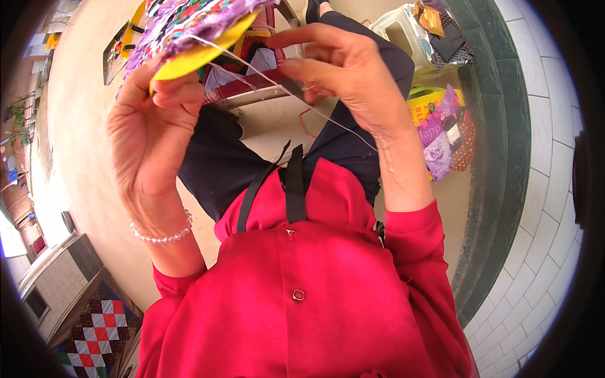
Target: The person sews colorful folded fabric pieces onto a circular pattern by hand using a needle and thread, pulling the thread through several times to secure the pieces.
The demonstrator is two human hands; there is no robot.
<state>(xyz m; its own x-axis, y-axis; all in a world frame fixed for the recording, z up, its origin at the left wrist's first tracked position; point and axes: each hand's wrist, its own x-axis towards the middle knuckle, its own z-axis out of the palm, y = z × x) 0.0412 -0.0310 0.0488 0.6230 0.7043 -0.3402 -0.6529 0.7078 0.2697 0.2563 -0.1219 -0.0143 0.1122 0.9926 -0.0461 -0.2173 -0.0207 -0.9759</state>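
At the top left, my left hand [149, 137] grips the edge of a curved piece with a yellow rim [208, 53]. Ruffled purple and multicoloured fabric strips [189, 23] cover its upper side. A thin white thread [269, 79] runs from this piece down to the right, past the fingers of my right hand [350, 71]. The thumb and forefinger of that hand are apart, to the right of the piece. Its other fingers are curled near the thread, and whether they hold it is unclear. No needle can be made out.
Beyond my hands, a wooden frame [253, 97] with a plaid cloth stands between my legs. To the right are a white plastic stool [392, 26] bearing folded cloths, a yellow container [420, 97] with purple fabric, and a dark stone step [501, 141]. A patchwork cloth [97, 333] lies lower left.
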